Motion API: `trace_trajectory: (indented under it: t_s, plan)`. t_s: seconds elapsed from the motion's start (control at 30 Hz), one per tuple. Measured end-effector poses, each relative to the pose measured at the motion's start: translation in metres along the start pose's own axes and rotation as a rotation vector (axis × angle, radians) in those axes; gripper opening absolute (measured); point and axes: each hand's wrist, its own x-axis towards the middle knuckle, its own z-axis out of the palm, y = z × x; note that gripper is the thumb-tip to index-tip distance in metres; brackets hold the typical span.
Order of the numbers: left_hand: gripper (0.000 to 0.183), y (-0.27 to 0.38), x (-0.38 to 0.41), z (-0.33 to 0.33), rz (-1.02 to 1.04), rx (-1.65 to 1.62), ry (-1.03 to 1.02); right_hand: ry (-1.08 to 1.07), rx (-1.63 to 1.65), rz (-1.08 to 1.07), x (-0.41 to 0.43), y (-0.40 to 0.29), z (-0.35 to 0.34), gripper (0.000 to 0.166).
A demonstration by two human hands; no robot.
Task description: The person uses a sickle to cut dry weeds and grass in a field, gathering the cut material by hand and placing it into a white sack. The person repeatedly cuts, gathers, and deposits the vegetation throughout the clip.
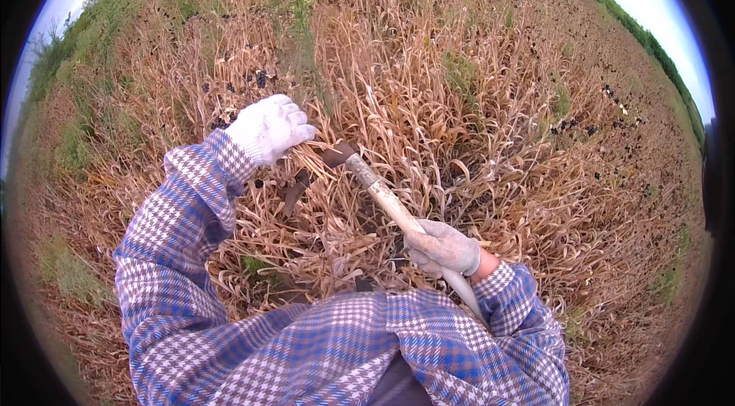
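My left hand [273, 125], in a white knit glove, is closed round a bunch of dry plant stalks [314, 160], whose pale ends stick out below it. In a greyish-white glove, my right hand [441, 249] grips the light wooden handle [396, 206] of a sickle-like tool. The handle slants up and left to a rusty brown metal head [337, 154] beside the stalk ends. A dark blade part [297, 190] shows among the dry leaves below my left hand; the stalks partly hide its link to the head.
Dense dry, tan plants [482, 101] stand all round, with dark seed heads [261, 79] among them. A tall green weed [301, 9] rises ahead of my left hand. Green trees [660, 52] line the field's far right edge.
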Motion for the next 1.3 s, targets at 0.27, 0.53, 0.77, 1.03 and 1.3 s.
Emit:
trace_trajectory:
  t_s: [0.27, 0.53, 0.77, 1.03, 1.3]
  plan:
    - [0.03, 0.007, 0.014, 0.007, 0.134, -0.078, 0.183, 0.052, 0.104, -0.051, -0.041, 0.033, 0.01, 0.027]
    - [0.024, -0.067, 0.004, 0.031, -0.718, -0.48, 0.669, 0.286, 0.032, -0.142, -0.153, 0.04, 0.021, 0.027]
    - [0.028, 0.137, 0.101, -0.146, -0.478, -1.106, 1.028, 0.868, -0.193, -0.505, -0.182, 0.03, 0.026, 0.03]
    - [0.055, 0.209, 0.1, -0.147, -0.15, -1.737, 1.224, 1.146, -0.412, -0.781, -0.218, 0.039, 0.04, 0.037]
    - [0.028, 0.251, 0.175, -0.175, 0.182, -1.553, 0.816, 1.606, -0.112, -0.663, -0.27, 0.104, 0.035, 0.028]
